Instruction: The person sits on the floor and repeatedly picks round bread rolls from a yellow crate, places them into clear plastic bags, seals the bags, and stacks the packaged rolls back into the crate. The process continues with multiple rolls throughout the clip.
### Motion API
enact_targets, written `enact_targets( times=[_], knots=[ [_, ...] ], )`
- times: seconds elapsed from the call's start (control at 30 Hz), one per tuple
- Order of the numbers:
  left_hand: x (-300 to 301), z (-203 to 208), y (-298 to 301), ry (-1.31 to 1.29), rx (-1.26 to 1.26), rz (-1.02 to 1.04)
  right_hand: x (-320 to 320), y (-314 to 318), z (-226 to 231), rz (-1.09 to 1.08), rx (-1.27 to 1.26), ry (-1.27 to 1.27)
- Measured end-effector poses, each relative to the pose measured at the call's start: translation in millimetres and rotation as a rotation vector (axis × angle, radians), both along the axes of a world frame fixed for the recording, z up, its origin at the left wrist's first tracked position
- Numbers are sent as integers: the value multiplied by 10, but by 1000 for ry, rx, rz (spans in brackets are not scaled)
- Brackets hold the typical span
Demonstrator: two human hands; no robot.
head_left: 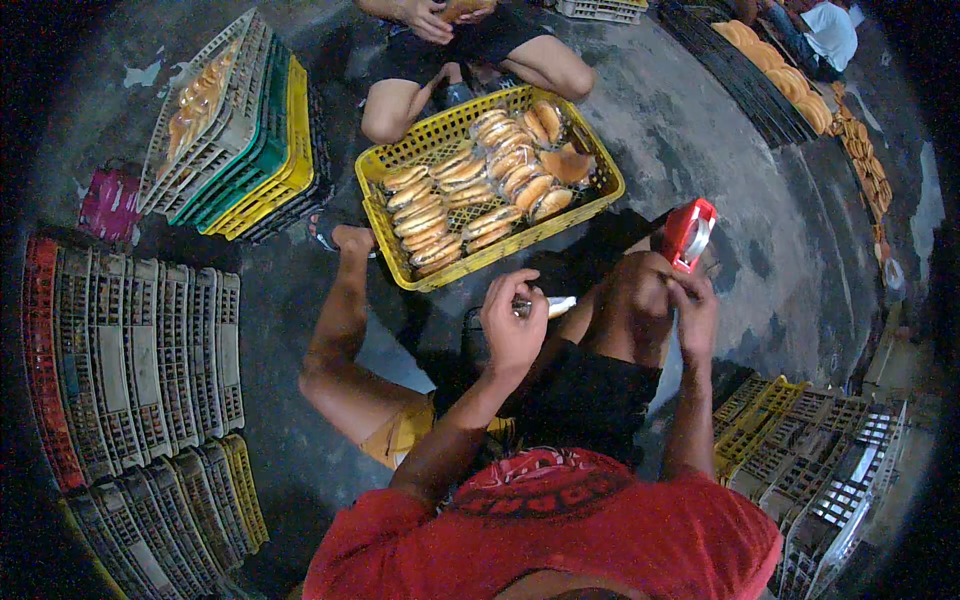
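Note:
My left hand point(515, 325) curls its fingers round a bagged bun; only a pale end of the bun point(561, 306) shows beyond the palm. Beside my raised right knee, my right hand point(692, 312) has thumb and fingers pinched together at the lower end of a red tape dispenser point(690, 236). Whatever is in that pinch is too small to make out. The dispenser stands tilted at the knee with a roll of tape in it. Just ahead is a yellow plastic crate point(397, 268) with rows of bagged buns point(424, 228) inside.
Across the crate sits another person, a bun in their hands point(433, 20). Stacked crates stand at far left point(235, 150), near left point(140, 360) and near right point(790, 440). Unwrapped buns point(775, 70) lie on dark racks at far right, where another person is partly visible.

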State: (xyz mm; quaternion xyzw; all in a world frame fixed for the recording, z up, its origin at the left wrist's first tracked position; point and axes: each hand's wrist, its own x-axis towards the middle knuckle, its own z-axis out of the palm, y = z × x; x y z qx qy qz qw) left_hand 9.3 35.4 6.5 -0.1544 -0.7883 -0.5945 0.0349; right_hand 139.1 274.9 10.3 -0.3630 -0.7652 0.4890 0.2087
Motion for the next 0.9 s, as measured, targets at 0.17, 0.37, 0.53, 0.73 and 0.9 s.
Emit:
enact_targets(
  times=[0.17, 0.37, 0.53, 0.73, 0.9],
  knots=[
    [89, 82, 247, 111, -9, -15, -482, -854, 214, 406, -180, 165],
    [62, 10, 21, 271, -2, -57, -686, -1171, 0, 188, -460, 108],
    [-2, 16, 29, -195, 298, 96, -664, -1213, 113, 512, -20, 279],
    [-405, -151, -169, -569, 261, -484, -970, -1072, -75, 433, -279, 8],
    [-711, -663, -358, -623, 587, 105, -1448, -1422, -46, 575, 260, -218]
  ],
)
